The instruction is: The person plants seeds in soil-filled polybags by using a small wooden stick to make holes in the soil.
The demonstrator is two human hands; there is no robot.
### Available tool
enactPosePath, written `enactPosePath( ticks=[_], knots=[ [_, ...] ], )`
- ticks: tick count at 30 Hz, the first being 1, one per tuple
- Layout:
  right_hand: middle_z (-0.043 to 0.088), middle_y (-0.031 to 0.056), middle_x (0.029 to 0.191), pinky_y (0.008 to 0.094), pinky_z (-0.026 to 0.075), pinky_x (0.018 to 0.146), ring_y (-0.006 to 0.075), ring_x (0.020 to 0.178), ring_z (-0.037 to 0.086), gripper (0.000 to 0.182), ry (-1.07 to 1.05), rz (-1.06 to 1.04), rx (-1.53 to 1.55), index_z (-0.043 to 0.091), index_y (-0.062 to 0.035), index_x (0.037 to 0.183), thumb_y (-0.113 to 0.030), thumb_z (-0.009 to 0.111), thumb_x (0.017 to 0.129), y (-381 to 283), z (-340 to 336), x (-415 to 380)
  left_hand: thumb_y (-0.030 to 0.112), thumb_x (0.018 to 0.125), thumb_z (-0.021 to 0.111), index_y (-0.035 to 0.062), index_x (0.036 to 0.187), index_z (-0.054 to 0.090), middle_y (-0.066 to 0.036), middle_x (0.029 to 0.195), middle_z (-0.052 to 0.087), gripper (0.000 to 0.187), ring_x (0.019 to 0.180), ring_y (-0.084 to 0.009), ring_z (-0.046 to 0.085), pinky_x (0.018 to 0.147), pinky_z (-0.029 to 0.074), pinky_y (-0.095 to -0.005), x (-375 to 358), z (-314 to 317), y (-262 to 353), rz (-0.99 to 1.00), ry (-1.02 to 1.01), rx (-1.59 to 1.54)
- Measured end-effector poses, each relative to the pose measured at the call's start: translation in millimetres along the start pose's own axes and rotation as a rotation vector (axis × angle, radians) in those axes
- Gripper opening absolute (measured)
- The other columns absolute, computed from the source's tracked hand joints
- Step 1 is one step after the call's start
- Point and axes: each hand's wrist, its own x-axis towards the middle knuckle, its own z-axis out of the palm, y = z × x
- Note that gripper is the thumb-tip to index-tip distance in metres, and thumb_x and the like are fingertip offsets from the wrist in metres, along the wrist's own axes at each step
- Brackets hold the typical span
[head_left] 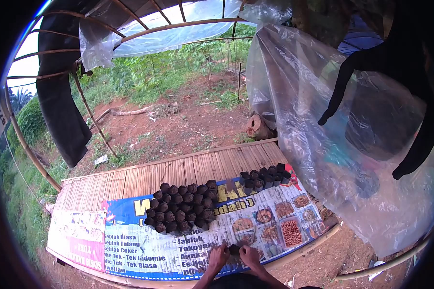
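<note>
- One small black pot (234, 249) is held near the front edge of the tabletop (120, 185), between two bare hands, above the lower part of a printed banner (130, 226).
- Its left side is pinched by the left hand (219, 255), whose fingers are bent inward; the forearm is angled up and to the right from the bottom of the view.
- Its right side is pinched by the right hand (249, 256), with the fingers curled and the forearm slanted up and to the left.
- The two hands are kept at about the same level, the pot alone between them; the exact placing of each fingertip is too small to be told.
- Beyond the left hand, a large cluster of dark pots (181, 208) is packed closely together on the banner, partly over its yellow lettering.
- Farther right and toward the back edge, a smaller group of black pots (264, 178) is set in rows, apart from the large cluster.
- Menu words and food pictures are printed on the banner, by which much of the bamboo slats is covered; a pink and white banner (77, 239) is laid at its left.
- The right side is screened by clear plastic sheeting (306, 111), in front of which black cloth (345, 84) is hung.
- Reddish soil (144, 127) and green plants are seen beyond.
</note>
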Motion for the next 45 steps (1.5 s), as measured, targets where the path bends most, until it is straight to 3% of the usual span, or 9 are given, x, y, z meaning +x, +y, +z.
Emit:
enactPosePath(
  ticks=[8, 12, 23, 30, 32, 36, 39, 42, 45],
  knots=[
    [0.065, 0.0207, 0.073, 0.0496, 0.049, 0.066, 0.0404, 0.073, 0.064, 0.042, -0.061, 0.029, -0.033, 0.066, -0.0039, 0.080, -0.044, 0.055, 0.087, -4.7, -4.0, -7.7, 0.019, 0.080, 0.064, 0.0032, 0.094, 0.058, -0.023, 0.084, 0.063, 0.022, 0.074, -0.0422, 0.063, 0.065, 0.050, -0.0510, 4.8, 3.3, 2.3, -0.046, 0.040, 0.010],
    [0.065, 0.0203, 0.074, 0.0494, 0.050, 0.067, 0.0396, 0.073, 0.064, 0.040, -0.110, 0.058, -0.084, 0.067, -0.0039, 0.082, -0.042, 0.056, 0.086, 0.7, 2.0, -7.8, 0.018, 0.081, 0.061, 0.0028, 0.092, 0.058, -0.025, 0.085, 0.062, 0.019, 0.077, -0.0428, 0.062, 0.065, 0.050, -0.0518, 10.1, -3.3, 9.1, -0.020, -0.023, 0.074],
    [0.064, 0.0203, 0.072, 0.0493, 0.050, 0.064, 0.0416, 0.071, 0.062, 0.029, -0.003, -0.007, 0.001, 0.065, -0.0062, 0.078, -0.033, 0.057, 0.084, 5.3, 1.0, -5.8, 0.012, 0.079, 0.059, 0.0023, 0.084, 0.055, -0.024, 0.074, 0.062, 0.012, 0.068, -0.0429, 0.061, 0.061, 0.049, -0.0520, 6.2, -3.0, 7.0, 0.006, -0.004, 0.027],
    [0.064, 0.0215, 0.072, 0.0494, 0.050, 0.065, 0.0419, 0.071, 0.063, 0.036, -0.007, 0.016, -0.024, 0.065, -0.0047, 0.076, -0.038, 0.056, 0.085, -5.4, -9.9, -7.6, 0.013, 0.077, 0.062, 0.0026, 0.089, 0.057, -0.022, 0.076, 0.062, 0.016, 0.070, -0.0421, 0.062, 0.064, 0.050, -0.0498, 5.0, 0.7, -3.2, 0.009, 0.001, -0.051],
    [0.065, 0.0227, 0.075, 0.0472, 0.049, 0.067, 0.0415, 0.075, 0.063, 0.037, -0.113, 0.117, -0.131, 0.067, -0.0031, 0.080, -0.038, 0.058, 0.085, -10.3, -14.1, -7.6, 0.014, 0.078, 0.062, 0.0026, 0.090, 0.058, -0.022, 0.080, 0.062, 0.016, 0.073, -0.0419, 0.062, 0.065, 0.051, -0.0494, 6.7, -3.2, 2.3, 0.015, 0.013, -0.042],
    [0.065, 0.0228, 0.076, 0.0482, 0.049, 0.070, 0.0403, 0.077, 0.064, 0.038, -0.244, 0.095, -0.126, 0.068, -0.0032, 0.080, -0.040, 0.058, 0.084, 5.8, -1.8, -5.6, 0.016, 0.081, 0.060, 0.0020, 0.088, 0.059, -0.021, 0.088, 0.062, 0.015, 0.078, -0.0415, 0.062, 0.069, 0.050, -0.0489, 13.9, -12.1, 12.0, 0.026, -0.036, 0.010],
    [0.066, 0.0213, 0.076, 0.0479, 0.050, 0.071, 0.0385, 0.078, 0.065, 0.038, -0.182, 0.054, -0.106, 0.069, -0.0040, 0.080, -0.039, 0.057, 0.084, 22.8, 14.3, -5.0, 0.009, 0.078, 0.061, 0.0019, 0.085, 0.061, -0.018, 0.078, 0.063, 0.010, 0.070, -0.0391, 0.062, 0.064, 0.050, -0.0469, 18.8, -2.7, 4.7, 0.043, -0.013, 0.086],
    [0.066, 0.0197, 0.075, 0.0468, 0.050, 0.072, 0.0380, 0.077, 0.065, 0.036, -0.168, 0.042, -0.033, 0.070, -0.0044, 0.082, -0.038, 0.058, 0.082, -5.1, -12.3, -1.8, 0.013, 0.082, 0.057, 0.0008, 0.086, 0.060, -0.022, 0.085, 0.063, 0.013, 0.078, -0.0421, 0.061, 0.069, 0.050, -0.0498, 16.6, -8.6, 8.8, 0.000, -0.055, -0.001],
    [0.067, 0.0190, 0.075, 0.0462, 0.050, 0.073, 0.0386, 0.075, 0.065, 0.034, -0.130, 0.114, -0.050, 0.070, -0.0049, 0.083, -0.038, 0.059, 0.081, -9.4, -15.8, 0.8, 0.013, 0.080, 0.057, 0.0009, 0.086, 0.059, -0.022, 0.081, 0.063, 0.014, 0.077, -0.0424, 0.062, 0.069, 0.050, -0.0500, 11.6, -6.8, 5.6, -0.015, -0.038, -0.069]
  ],
)
